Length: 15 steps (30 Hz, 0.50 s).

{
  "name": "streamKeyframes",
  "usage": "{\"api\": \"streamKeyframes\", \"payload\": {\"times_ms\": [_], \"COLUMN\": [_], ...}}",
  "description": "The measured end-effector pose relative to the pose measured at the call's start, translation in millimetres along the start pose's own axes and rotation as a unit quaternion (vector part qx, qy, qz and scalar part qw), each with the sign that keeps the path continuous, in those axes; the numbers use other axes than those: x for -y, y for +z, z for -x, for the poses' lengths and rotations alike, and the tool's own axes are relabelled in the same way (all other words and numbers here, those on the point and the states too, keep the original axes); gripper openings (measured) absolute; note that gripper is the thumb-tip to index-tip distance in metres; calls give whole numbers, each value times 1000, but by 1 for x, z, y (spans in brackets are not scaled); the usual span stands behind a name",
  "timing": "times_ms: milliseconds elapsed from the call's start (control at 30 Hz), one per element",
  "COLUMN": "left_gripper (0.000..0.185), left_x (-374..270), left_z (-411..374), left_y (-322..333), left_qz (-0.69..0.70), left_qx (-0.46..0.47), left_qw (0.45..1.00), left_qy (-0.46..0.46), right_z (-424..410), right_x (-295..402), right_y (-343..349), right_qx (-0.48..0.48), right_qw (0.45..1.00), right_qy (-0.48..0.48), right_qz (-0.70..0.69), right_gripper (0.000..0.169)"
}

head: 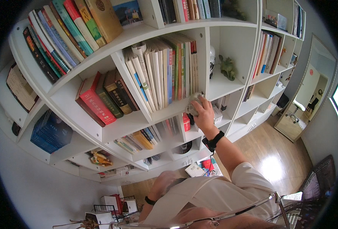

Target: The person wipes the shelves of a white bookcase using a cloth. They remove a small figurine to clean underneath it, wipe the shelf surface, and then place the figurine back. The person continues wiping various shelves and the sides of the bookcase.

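Observation:
In my right hand (204,114) is a crumpled greyish cloth (194,104), pressed against the front edge of a white bookshelf (169,110). It touches the board by the foot of an upright divider, just right of a row of books and magazines (163,77). A black band with a cable circles that wrist. My left hand (164,183) is low, close to my body, blurred and partly hidden; a dark thing lies at it, too unclear to name. Whether its fingers hold that thing is not visible.
A green figurine (228,68) stands in the compartment to the right. Thick red and dark books (97,100) lean at the left. Below lie a notebook and papers (194,170). A leaning mirror (306,94) is at the far right, and a wire rack with boxes (111,207) at the lower left.

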<state>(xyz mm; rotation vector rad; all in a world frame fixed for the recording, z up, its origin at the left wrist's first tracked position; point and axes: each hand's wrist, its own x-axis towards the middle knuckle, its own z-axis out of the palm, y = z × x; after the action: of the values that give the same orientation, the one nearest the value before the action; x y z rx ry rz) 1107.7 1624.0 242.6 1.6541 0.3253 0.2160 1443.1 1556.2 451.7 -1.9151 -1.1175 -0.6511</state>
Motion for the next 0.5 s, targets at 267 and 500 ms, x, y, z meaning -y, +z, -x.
{"api": "streamKeyframes", "payload": {"times_ms": [267, 500], "left_gripper": [30, 31], "left_x": [-8, -54], "left_z": [-13, -24], "left_y": [4, 15], "left_qz": [-29, 228], "left_qx": [18, -40], "left_qw": [999, 960], "left_qy": [40, -156], "right_z": [51, 72], "right_x": [-20, -38], "right_y": [-3, -40], "right_qx": [82, 216], "right_qw": [991, 963], "right_qy": [-61, -20], "right_qz": [-91, -158], "right_gripper": [49, 52]}}
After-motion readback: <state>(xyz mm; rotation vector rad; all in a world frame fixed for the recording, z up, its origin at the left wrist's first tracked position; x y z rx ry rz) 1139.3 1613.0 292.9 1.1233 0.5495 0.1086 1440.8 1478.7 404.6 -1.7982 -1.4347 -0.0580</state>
